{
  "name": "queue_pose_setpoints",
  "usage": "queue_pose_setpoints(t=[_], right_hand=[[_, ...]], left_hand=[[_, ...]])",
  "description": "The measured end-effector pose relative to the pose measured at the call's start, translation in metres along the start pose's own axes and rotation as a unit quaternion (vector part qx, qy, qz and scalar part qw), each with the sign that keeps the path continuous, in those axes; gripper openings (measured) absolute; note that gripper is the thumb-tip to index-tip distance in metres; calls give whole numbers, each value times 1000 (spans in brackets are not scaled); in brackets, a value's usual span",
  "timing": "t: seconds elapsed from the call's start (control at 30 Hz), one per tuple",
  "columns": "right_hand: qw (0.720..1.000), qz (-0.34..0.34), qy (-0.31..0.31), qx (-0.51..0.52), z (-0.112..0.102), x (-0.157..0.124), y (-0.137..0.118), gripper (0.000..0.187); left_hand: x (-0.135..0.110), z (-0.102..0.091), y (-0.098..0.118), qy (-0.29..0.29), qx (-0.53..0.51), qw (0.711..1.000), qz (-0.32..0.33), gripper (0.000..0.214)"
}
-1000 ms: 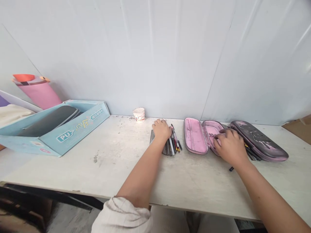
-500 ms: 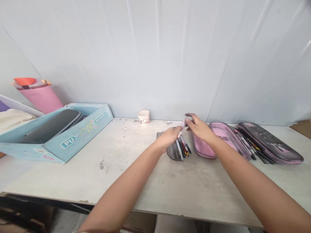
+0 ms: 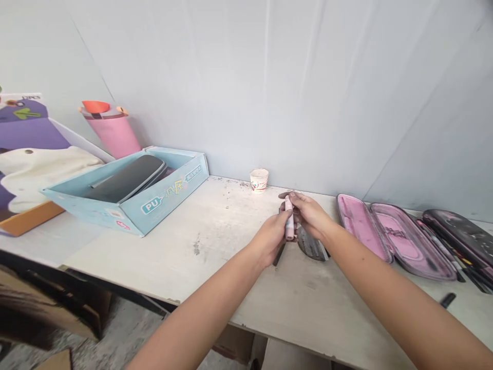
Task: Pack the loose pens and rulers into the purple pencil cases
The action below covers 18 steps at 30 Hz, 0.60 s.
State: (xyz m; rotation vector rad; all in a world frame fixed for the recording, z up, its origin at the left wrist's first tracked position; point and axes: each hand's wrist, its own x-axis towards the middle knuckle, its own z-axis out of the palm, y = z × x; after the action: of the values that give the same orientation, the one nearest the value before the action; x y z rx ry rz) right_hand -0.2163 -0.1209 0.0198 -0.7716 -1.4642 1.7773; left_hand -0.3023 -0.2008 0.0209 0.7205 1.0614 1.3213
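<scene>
My left hand [image 3: 272, 234] is closed around a short pink pen-like tube [image 3: 289, 226], its thumb pressed along the side. My right hand [image 3: 308, 210] has its fingers curled about the upper part of the same tube. A dark stick [image 3: 279, 255], perhaps a pen, pokes out below my left hand; its upper end is hidden. Under my right wrist lies a dark grey rounded flap [image 3: 310, 244], partly covered. Off to the right, a pink pencil case [image 3: 364, 228] lies open.
Pens [image 3: 442, 246] lie between the open case and a black case [image 3: 458, 231]. One black pen [image 3: 447, 299] is near the front right. A paper cup [image 3: 259, 181] stands by the wall. A light blue box [image 3: 169, 203] holding a dark grey case [image 3: 131, 177] sits on the left.
The view has turned left. Both hands have come closer together around the pink tube, which now stands more upright. The pens by the grey flap are mostly hidden behind my hands.
</scene>
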Motion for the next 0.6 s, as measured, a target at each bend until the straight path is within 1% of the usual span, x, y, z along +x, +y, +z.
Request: queue_pose_setpoints(t=[0.07,0.13,0.23,0.3,0.37,0.43,0.5,0.53,0.57,0.6], right_hand=[[1000,-24,-18,-1,9,2,-1,35],[998,-58,-25,-17,20,6,0,33],[992,-127,-5,-18,33,18,2,26],[986,-163,14,-23,35,27,1,23],[983,-175,33,-39,31,37,0,24],[980,-177,60,-66,20,46,-1,28],[969,-182,103,-134,5,52,1,29],[954,-182,128,-199,-3,54,3,28],[930,-177,152,-283,-11,56,6,27],[895,-163,170,-379,-18,57,10,26]], left_hand=[[4,-11,5,-1,13,1000,17,31],[10,-21,14,0,11,999,39,33],[19,-31,27,-12,3,999,45,33],[25,-34,32,-23,15,999,36,34],[33,-36,34,-29,47,998,30,35],[43,-39,35,-36,85,995,24,35],[55,-43,38,-41,106,993,22,34],[62,-46,40,-42,105,993,23,34],[69,-49,43,-44,99,994,26,35],[75,-52,45,-46,90,994,28,36]])
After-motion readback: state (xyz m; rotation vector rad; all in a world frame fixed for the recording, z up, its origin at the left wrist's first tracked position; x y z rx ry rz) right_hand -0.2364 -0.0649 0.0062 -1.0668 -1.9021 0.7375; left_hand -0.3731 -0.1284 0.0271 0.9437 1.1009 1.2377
